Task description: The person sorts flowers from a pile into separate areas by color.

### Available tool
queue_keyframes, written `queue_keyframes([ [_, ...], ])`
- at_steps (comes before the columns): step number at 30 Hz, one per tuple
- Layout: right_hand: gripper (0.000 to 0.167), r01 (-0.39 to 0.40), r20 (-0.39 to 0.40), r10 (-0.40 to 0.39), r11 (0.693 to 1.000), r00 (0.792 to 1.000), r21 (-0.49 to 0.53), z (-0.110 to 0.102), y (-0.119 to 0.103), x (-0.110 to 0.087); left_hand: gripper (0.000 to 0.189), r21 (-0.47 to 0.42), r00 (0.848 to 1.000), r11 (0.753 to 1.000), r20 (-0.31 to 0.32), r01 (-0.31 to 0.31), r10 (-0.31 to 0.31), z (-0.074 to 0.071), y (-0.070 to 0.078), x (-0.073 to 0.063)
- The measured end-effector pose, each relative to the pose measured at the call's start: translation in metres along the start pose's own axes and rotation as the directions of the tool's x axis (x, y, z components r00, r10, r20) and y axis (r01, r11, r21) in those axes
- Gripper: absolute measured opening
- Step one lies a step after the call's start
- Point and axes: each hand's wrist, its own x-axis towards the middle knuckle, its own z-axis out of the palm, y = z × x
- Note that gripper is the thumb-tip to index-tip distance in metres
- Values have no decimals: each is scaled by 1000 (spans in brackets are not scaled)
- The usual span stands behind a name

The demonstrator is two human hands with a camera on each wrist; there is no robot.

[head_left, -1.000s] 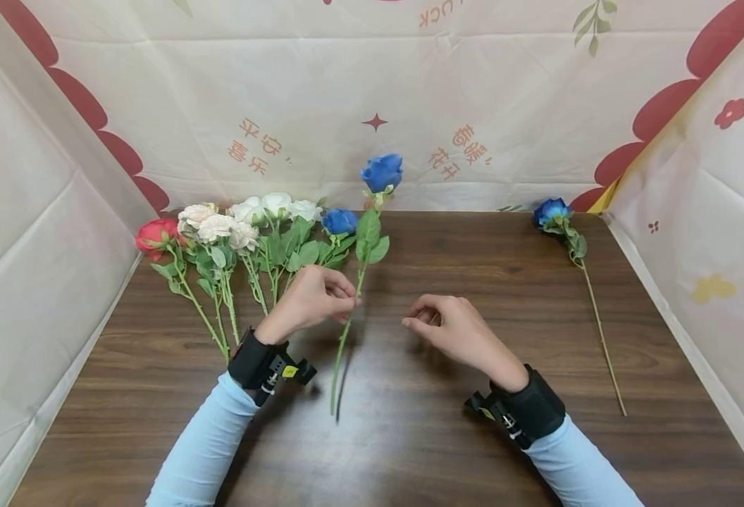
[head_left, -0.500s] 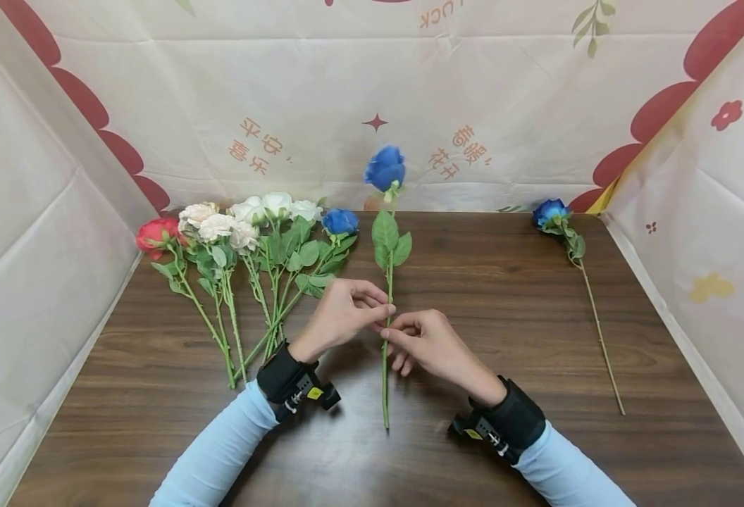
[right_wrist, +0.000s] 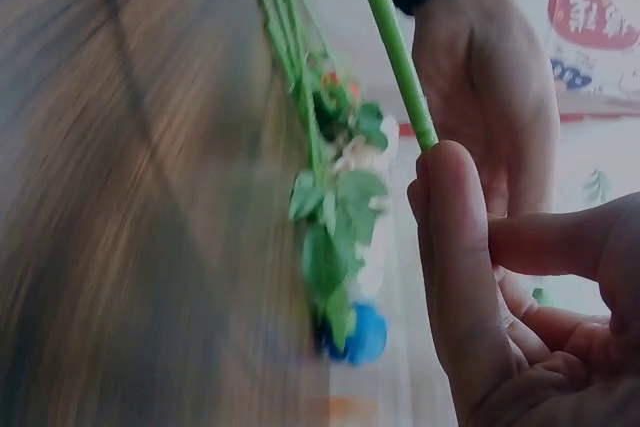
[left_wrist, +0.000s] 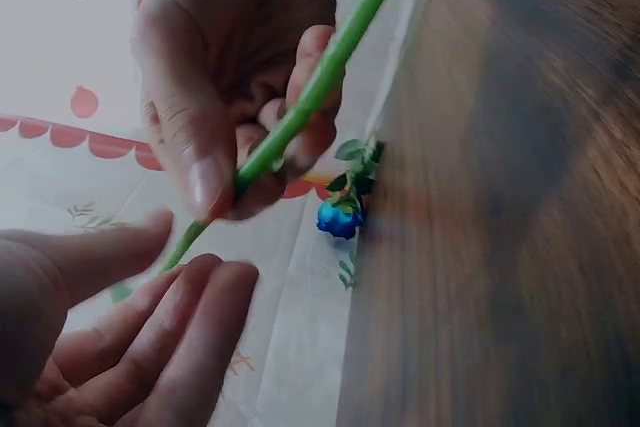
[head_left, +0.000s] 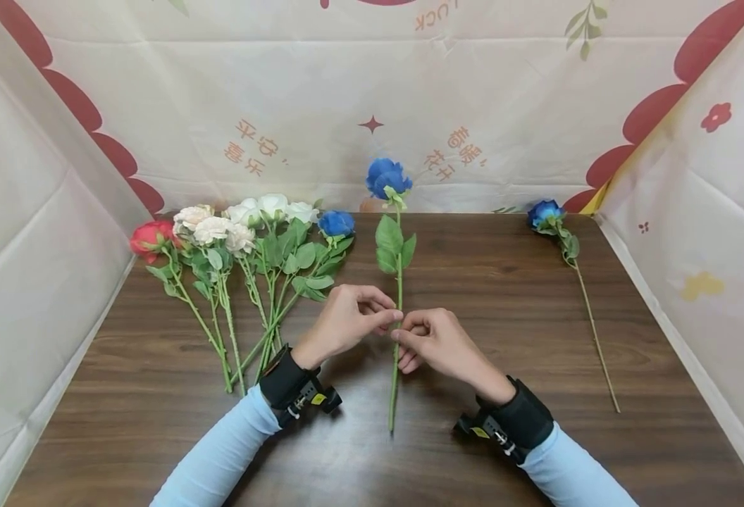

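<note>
In the head view, a blue rose (head_left: pixel 387 177) stands upright over the middle of the table, its green stem running down between both hands. My right hand (head_left: pixel 437 343) pinches the stem between thumb and fingers, also seen from close by in the right wrist view. Just above it, my left hand (head_left: pixel 354 317) has its thumb and fingertips around the same stem; the left wrist view shows a small gap between that thumb (left_wrist: pixel 140 242) and the fingers. The stem's lower end hangs free below the hands.
At the left lie a red flower (head_left: pixel 151 239), several cream flowers (head_left: pixel 212 229), several white roses (head_left: pixel 273 207) and another blue rose (head_left: pixel 337 223), stems crossing. One blue rose (head_left: pixel 544 214) lies alone at the right. Printed cloth (head_left: pixel 321 84) walls the brown table (head_left: pixel 505 282) in.
My left hand has carried the blue rose right, away from the other flowers. My right hand has come in from the right and taken hold of the stem below the left hand.
</note>
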Motion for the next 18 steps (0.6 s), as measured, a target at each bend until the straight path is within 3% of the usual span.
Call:
queue_keyframes([
  [3,24,-45,-44,43,998,998,-46,-21,7,-7,26,192,999,981,-39,-15,23,-1,-3,0],
  [5,24,-88,-76,82,993,994,-83,-39,12,-13,32,330,997,944,-73,-7,33,-4,-6,-2],
  [10,24,-220,-158,187,948,970,-229,-95,25,-28,46,605,989,796,-106,-22,108,-13,-15,-9],
  [12,25,-269,-197,214,910,957,-315,-118,31,-32,49,660,985,750,-99,-42,143,-14,-18,-11],
  [18,29,-390,-277,279,740,919,-548,-174,49,-44,46,682,976,725,-77,-97,202,-10,-22,-15],
])
